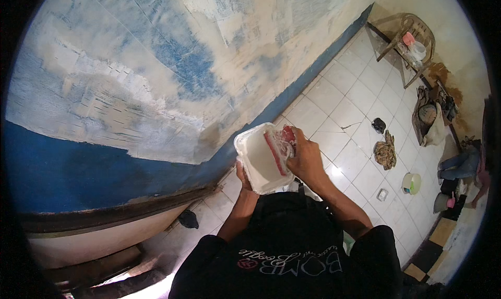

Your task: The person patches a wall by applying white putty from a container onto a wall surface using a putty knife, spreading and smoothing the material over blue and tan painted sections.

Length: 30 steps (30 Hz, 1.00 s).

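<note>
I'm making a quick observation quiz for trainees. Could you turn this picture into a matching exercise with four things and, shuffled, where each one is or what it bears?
Things:
1. White rectangular plastic tub
2. Red-edged tool smeared with white paste
3. Brown chair with armrests
4. Crumpled brown patterned cloth

Places and states:
A. Bears a pink vessel and a whitish vessel
B. Gripped in the right hand
C. Lies on the white floor tiles
D. Held by the left hand

Pairs: 1-D, 2-B, 3-A, 4-C
</note>
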Motion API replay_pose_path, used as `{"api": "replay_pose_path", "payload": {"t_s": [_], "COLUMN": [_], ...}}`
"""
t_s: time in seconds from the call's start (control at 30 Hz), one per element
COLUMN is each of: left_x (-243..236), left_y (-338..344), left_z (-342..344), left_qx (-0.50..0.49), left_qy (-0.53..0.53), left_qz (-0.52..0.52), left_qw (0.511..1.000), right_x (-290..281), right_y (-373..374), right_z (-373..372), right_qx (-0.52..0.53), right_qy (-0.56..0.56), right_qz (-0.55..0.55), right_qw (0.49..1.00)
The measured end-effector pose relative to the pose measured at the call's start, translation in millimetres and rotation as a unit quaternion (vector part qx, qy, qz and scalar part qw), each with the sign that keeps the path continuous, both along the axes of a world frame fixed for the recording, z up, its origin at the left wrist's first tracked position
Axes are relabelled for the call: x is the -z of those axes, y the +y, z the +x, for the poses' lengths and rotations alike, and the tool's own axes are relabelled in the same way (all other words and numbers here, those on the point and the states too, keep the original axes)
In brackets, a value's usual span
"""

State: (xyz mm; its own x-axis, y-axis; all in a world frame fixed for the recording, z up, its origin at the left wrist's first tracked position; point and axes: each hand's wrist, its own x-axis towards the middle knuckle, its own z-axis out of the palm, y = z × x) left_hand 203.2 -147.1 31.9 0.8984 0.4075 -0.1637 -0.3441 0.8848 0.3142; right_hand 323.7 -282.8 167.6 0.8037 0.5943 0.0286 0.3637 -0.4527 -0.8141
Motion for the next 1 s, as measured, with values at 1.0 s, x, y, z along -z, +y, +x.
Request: {"api": "replay_pose_path", "payload": {"t_s": [1.0], "left_x": [-17], "left_y": [22], "left_z": [2], "left_qx": [-0.04], "left_qy": [-0.089], "left_qz": [-0.053], "left_qw": [0.994], "right_x": [34], "right_y": [24], "right_z": [-16], "right_qx": [0.011], "right_qy": [0.154], "right_qz": [0.173], "right_qw": [0.973]}}
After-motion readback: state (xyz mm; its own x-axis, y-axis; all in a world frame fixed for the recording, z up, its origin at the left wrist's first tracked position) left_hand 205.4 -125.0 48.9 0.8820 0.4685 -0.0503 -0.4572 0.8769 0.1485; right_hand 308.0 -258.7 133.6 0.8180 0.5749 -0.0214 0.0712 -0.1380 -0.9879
